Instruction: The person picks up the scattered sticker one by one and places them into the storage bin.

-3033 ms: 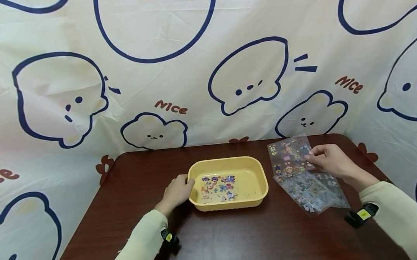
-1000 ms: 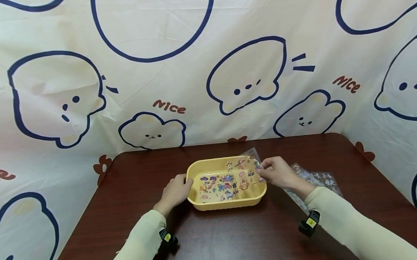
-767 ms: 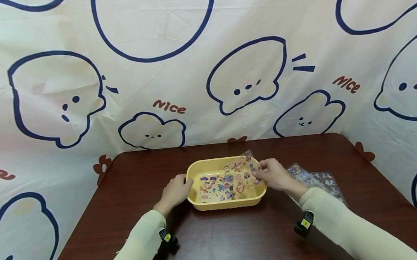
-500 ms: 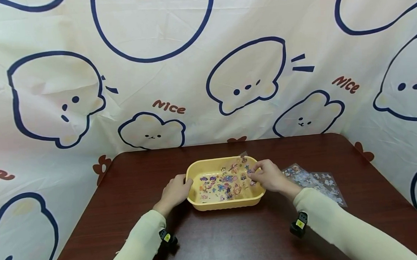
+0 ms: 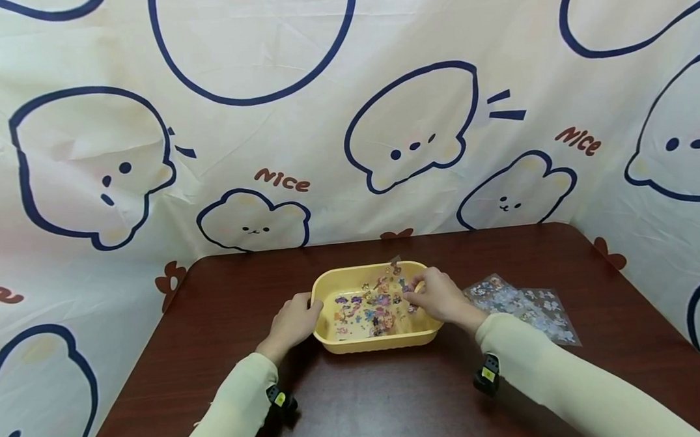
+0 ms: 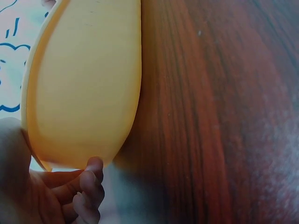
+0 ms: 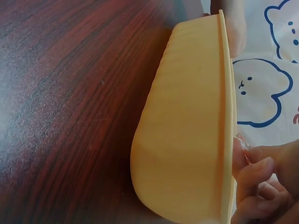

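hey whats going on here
A person is holding the left end of a yellow tray with the left hand. The right hand pinches a clear printed sheet over the tray. Another printed sheet lies inside it, and more clear sheets lie on the table, to the tray's right.

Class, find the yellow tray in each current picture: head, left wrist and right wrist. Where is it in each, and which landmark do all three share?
Head: the yellow tray sits below centre, slightly right of the middle.
Left wrist: the yellow tray fills much of the upper left, cut off by the top edge.
Right wrist: the yellow tray stretches from near the top to the bottom edge, around the middle.
Shared landmark: the dark wood table.
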Demonstrator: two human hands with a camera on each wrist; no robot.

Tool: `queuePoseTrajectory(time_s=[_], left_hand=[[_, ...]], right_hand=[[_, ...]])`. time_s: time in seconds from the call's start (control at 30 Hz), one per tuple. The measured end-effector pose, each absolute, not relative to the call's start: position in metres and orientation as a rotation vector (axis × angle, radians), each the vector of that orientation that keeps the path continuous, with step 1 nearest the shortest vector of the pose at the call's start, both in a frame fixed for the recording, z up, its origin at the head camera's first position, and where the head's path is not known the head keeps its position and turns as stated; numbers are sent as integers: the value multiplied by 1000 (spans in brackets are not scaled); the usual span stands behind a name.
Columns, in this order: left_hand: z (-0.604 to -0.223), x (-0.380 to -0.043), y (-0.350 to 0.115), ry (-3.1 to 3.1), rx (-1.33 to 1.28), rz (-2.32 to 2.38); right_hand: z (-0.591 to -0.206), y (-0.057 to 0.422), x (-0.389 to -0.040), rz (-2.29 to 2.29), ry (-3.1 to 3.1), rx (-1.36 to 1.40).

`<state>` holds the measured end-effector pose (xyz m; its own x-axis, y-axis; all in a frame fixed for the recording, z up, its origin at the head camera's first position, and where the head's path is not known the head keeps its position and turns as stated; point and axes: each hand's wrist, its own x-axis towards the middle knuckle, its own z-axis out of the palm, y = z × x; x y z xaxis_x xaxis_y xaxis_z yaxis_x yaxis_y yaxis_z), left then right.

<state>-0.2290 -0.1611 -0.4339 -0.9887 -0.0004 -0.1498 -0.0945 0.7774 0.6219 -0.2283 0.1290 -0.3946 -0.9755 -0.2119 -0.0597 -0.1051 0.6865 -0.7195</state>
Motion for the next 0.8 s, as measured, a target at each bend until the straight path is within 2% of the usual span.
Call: queuePoseTrajectory(time_s=[0.8], left_hand=[[-434, -228, -161, 2848, -55, 1002]], right_hand=[[-404, 107, -229, -888, 2903, -282]])
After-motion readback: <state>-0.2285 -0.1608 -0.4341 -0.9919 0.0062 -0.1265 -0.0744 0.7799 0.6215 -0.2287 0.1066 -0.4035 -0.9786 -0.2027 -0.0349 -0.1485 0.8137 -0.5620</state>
